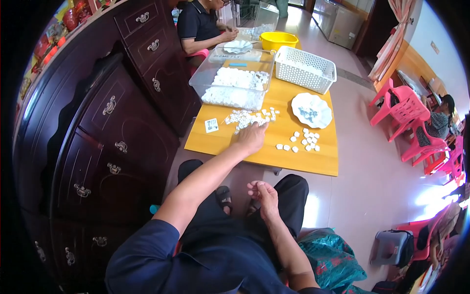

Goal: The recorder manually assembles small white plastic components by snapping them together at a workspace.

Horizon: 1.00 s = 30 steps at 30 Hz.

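A loose pile of small white pieces [240,119] lies on the yellow-topped desk [313,164], near its close edge. The left hand [252,138] reaches down onto the pile's near side; its fingertips are too small in view to tell whether they are apart or closed on a piece. The right hand [266,193] hangs above the lap, its fingers curled together. A white square card [211,125] lies left of the pile, and a clear bin [203,73] of similar pieces stands behind it. To the right are a scalloped white dish [325,106] and a scattered group of white bits [309,142]. Farther back stand a white perforated basket [298,73] and a yellow basin [279,40], with a seated co-worker [198,24] at the far left.
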Tool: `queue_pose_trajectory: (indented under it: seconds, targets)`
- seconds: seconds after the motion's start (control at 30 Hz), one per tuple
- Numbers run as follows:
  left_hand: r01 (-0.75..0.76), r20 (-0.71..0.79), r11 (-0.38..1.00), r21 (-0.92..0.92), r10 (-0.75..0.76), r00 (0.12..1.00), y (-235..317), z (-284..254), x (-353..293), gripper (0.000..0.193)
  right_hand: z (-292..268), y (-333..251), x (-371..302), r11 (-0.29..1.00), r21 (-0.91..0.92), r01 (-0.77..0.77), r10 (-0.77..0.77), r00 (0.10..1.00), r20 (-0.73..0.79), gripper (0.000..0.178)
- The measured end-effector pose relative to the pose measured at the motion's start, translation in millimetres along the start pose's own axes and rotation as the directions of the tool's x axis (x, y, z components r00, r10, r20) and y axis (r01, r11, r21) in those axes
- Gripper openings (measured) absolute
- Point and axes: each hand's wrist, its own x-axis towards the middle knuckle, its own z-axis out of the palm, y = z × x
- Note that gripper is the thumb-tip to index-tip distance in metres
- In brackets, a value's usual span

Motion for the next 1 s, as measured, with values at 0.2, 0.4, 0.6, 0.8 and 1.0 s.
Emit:
queue_pose_trajectory:
  seconds: [0.2, 0.4, 0.6, 0.8, 1.0]
  targets:
    - [0.013, 0.001, 0.995, 0.098, -0.013, 1.000, -2, 3, 5, 0.041, 0, 1, 1, 0.999, -0.032, -0.010, 0.010, 1.000, 0.000, 0.027]
    - [-0.043, -0.003, 0.998, 0.043, 0.043, 0.999, -4, 0, -3, 0.038, 1, -2, 1, 0.999, -0.017, -0.032, 0.032, 0.999, -0.010, 0.028]
    - [-0.042, -0.025, 0.999, -0.006, 0.042, 0.999, -10, 4, -5, 0.031, 2, -2, -1, 0.999, -0.025, -0.034, 0.034, 0.999, -0.004, 0.027]
    - [-0.144, -0.111, 0.989, -0.033, 0.140, 0.984, -17, 9, -23, 0.026, 3, 1, -1, 0.999, -0.028, -0.033, 0.033, 0.999, 0.004, 0.027]
    - [-0.264, -0.235, 0.957, -0.124, 0.230, 0.944, -12, 0, -60, 0.012, -1, 5, 3, 0.999, -0.034, -0.029, 0.029, 1.000, 0.000, 0.027]
